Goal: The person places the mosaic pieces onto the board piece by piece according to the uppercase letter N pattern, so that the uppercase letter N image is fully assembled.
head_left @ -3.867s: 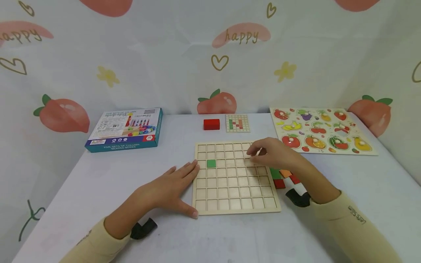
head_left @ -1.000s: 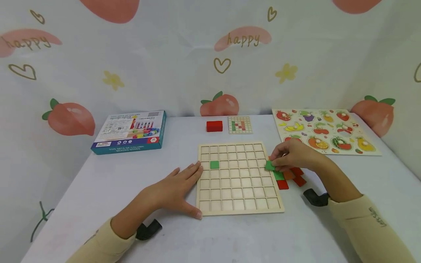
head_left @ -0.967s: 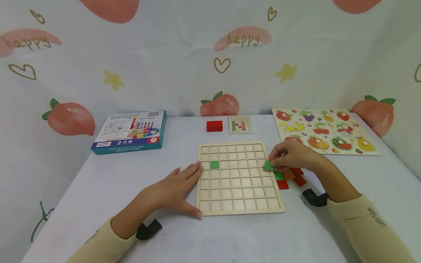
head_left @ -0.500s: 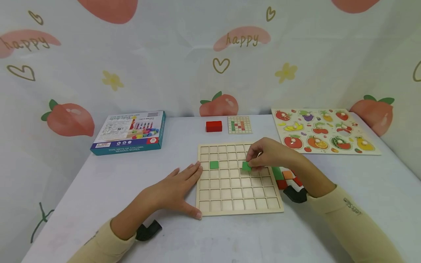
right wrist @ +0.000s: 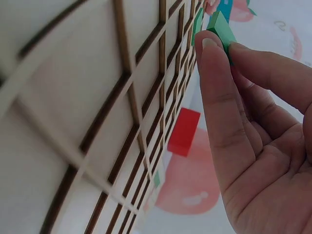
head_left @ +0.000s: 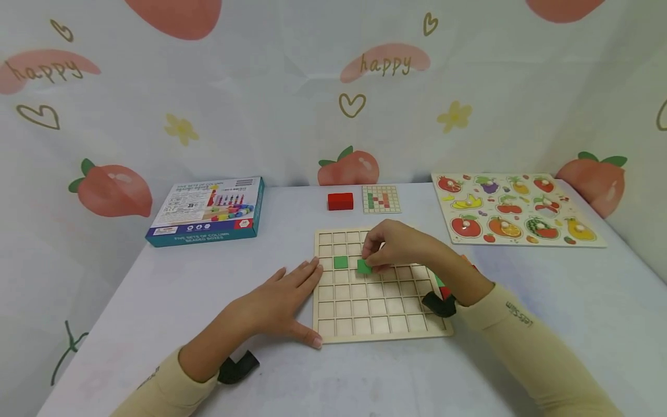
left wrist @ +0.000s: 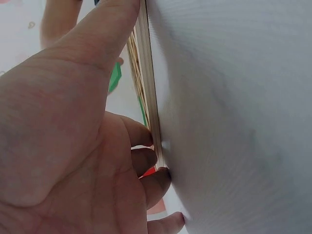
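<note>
The wooden grid board [head_left: 380, 339] lies flat on the table, with one green tile [head_left: 341, 262] set in a cell at its upper left. My right hand [head_left: 398, 246] pinches a second green tile [head_left: 364, 266] between thumb and fingertips, over the board just right of the first. In the right wrist view my right hand [right wrist: 263, 117] holds that tile [right wrist: 222, 31] tilted, apart from the grid. Spread flat, my left hand [head_left: 273, 304] rests with fingertips and thumb at the board's left edge; in the left wrist view the left hand [left wrist: 73, 126] touches the board's side [left wrist: 150, 73].
A red block [head_left: 340, 201] and a small pattern card [head_left: 381, 199] stand behind the board. The boxed set [head_left: 205, 211] is at the back left, the fruit puzzle [head_left: 518, 209] at the back right. Loose tiles [head_left: 446, 292] lie at the board's right, partly hidden by my right arm.
My right hand has carried the green tile leftward from the board's right edge, near the loose tiles, across to beside the placed green tile. The left hand has stayed at the board's left edge.
</note>
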`<move>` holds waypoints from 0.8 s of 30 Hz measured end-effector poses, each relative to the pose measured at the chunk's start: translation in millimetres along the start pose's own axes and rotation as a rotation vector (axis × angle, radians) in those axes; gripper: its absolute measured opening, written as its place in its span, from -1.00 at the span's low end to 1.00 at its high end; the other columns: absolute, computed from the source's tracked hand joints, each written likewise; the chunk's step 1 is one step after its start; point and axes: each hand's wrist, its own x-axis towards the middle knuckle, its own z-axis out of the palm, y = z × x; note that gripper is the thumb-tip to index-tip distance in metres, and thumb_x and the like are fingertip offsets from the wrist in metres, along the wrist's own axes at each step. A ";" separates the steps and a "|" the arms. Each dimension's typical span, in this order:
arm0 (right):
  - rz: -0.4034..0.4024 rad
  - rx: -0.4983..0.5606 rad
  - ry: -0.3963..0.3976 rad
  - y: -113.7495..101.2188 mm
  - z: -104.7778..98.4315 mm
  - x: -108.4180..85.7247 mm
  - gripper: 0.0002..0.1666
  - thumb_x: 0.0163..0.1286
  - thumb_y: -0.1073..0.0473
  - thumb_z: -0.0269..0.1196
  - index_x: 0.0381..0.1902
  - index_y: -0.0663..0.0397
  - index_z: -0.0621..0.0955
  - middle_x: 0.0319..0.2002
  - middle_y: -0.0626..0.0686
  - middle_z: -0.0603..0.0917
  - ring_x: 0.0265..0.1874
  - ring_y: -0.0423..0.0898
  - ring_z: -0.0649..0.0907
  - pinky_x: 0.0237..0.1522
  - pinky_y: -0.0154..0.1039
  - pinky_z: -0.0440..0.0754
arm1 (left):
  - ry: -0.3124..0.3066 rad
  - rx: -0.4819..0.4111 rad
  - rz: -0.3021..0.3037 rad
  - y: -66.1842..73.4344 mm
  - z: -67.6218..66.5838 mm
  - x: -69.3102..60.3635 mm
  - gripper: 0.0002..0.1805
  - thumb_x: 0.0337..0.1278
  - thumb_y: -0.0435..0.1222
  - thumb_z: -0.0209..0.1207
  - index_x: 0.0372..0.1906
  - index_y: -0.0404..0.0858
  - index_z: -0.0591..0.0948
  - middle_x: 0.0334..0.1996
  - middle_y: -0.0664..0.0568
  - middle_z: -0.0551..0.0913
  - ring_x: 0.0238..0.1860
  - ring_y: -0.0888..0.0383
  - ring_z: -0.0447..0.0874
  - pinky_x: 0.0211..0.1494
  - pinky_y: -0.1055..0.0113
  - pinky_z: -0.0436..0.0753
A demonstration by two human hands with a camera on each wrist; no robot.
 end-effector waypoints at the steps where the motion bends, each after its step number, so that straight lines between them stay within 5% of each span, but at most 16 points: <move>1: 0.000 0.003 -0.002 -1.5 1.0 1.4 -0.96 0.29 0.38 0.36 -0.37 0.24 0.70 -0.45 0.05 0.68 -0.49 -0.03 0.73 -0.33 -0.17 0.73 | -0.002 -0.003 0.001 0.0 -0.1 -0.1 0.43 -0.29 0.52 0.25 0.62 -0.19 -0.03 0.62 0.01 -0.17 0.59 0.04 -0.25 0.53 -0.13 -0.09; 12: -0.042 -0.089 0.012 -17.4 15.8 18.1 -0.91 0.26 0.38 0.36 -0.43 0.14 0.68 -0.50 0.00 0.67 -0.51 -0.07 0.69 -0.34 -0.23 0.68 | 0.001 0.000 0.025 -1.9 -0.3 -0.8 0.44 -0.26 0.53 0.23 0.62 -0.21 -0.04 0.62 -0.01 -0.17 0.59 0.02 -0.25 0.52 -0.16 -0.07; 24: -0.073 -0.304 0.087 -29.2 33.9 26.1 -0.82 0.25 0.35 0.36 -0.50 -0.01 0.67 -0.55 -0.11 0.62 -0.45 -0.16 0.57 -0.34 -0.28 0.56 | -0.003 -0.004 0.029 -1.4 -1.9 -1.7 0.43 -0.25 0.51 0.25 0.62 -0.22 -0.04 0.62 -0.02 -0.17 0.59 0.02 -0.25 0.52 -0.17 -0.08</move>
